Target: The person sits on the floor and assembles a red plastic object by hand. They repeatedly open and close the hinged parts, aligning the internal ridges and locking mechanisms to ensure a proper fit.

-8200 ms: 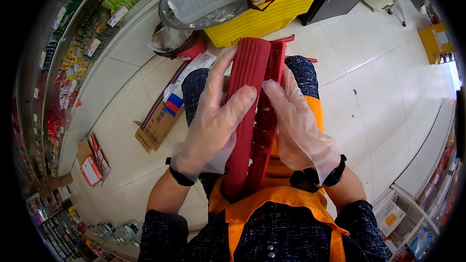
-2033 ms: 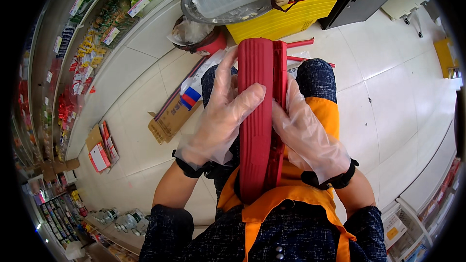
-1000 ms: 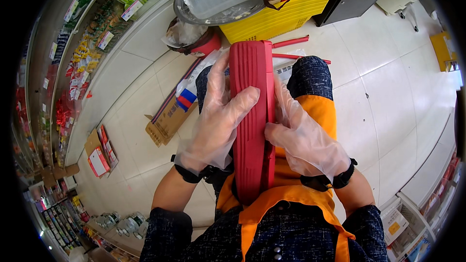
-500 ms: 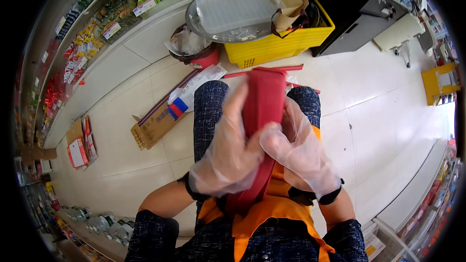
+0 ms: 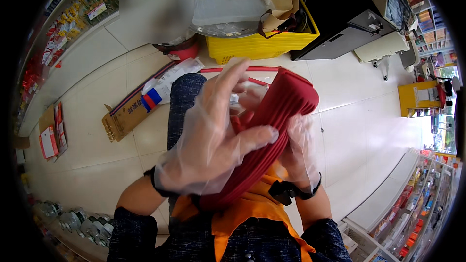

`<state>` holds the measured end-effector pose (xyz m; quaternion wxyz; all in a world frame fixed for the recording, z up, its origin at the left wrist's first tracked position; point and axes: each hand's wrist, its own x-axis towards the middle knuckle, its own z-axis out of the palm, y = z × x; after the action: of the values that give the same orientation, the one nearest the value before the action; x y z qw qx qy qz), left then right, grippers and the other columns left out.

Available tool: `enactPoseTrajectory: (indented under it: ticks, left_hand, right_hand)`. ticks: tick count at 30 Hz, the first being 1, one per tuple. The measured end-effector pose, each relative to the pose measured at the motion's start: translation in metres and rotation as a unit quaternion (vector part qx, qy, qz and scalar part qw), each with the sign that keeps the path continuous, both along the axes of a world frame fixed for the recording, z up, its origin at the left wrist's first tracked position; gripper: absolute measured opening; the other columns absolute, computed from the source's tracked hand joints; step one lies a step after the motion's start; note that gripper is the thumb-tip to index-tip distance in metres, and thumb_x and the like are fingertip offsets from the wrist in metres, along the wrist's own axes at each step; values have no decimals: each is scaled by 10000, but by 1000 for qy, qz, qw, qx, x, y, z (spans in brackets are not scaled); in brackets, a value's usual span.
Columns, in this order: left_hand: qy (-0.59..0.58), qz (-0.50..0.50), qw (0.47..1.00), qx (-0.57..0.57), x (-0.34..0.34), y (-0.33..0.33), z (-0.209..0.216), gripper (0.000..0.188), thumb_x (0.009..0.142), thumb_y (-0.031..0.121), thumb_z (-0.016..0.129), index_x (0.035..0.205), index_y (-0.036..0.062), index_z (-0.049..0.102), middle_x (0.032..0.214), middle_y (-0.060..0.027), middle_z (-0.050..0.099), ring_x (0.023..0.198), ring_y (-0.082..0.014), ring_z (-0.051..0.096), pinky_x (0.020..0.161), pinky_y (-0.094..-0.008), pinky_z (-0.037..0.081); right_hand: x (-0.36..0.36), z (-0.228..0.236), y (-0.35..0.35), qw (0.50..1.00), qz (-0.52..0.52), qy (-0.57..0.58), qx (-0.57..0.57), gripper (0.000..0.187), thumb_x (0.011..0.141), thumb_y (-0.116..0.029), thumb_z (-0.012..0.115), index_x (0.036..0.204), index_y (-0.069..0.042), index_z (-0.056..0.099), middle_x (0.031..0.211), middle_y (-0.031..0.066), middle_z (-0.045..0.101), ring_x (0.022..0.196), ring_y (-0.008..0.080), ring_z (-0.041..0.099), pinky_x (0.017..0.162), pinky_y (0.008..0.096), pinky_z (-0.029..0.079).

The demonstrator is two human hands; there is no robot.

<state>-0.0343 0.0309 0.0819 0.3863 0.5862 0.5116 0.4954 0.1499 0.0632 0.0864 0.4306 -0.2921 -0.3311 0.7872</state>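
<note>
the left hand [image 5: 206,136] lays its thumb on the ribbed red casing [image 5: 259,162], fingers splayed, their grip unclear; the right hand [image 5: 298,150] clamps its right edge. between them, its long axis slants from the orange apron [image 5: 242,216] up and rightward.

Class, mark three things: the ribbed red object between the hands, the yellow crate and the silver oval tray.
Ribbed red object [image 5: 262,161], head view: ribbed face.
Yellow crate [image 5: 262,47], head view: front wall.
Silver oval tray [image 5: 226,31], head view: near its rim.
</note>
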Motion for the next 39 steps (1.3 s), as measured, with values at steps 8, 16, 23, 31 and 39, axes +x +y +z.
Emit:
enactPoseTrajectory:
  ticks: [8,16,23,31,39]
  left_hand:
    - [-40,-147,986,-67,11,16,-17,854,868,260,864,1521,-45,406,1129,-222,734,1042,-250,730,965,-363,542]
    - [10,-153,983,-102,18,10,-6,674,833,212,887,1323,-76,524,1146,-234,716,1045,-273,725,946,-370,554]
    - [36,-209,965,-156,18,8,-2,627,938,322,796,1330,-75,510,1077,-198,704,981,-259,721,903,-368,573]
    - [-83,-207,961,-167,-1,54,-28,474,1044,349,656,1348,-4,571,932,-35,685,725,-90,628,622,-245,502]
    - [118,-153,976,-105,1,65,-55,301,1026,217,625,1274,46,642,904,-93,644,787,-182,652,696,-325,509]
  right_hand:
    - [22,-36,15,998,13,-60,13,700,951,-462,769,1444,-34,517,1353,97,624,1228,206,624,1056,373,514]
    - [29,-16,41,975,-33,-186,115,680,941,-554,740,1305,2,595,1219,130,686,1077,227,691,970,377,580]
    - [30,-26,35,929,-118,-303,176,431,1066,-418,617,1211,-13,651,1038,99,723,941,178,701,835,303,591]
    - [4,-39,46,987,-79,-136,44,413,1096,-329,567,1334,9,570,1114,93,693,1009,144,659,887,286,549]
    - [5,-64,63,990,-6,-137,29,307,1076,-234,588,1274,0,600,1139,109,711,998,182,710,896,342,591]
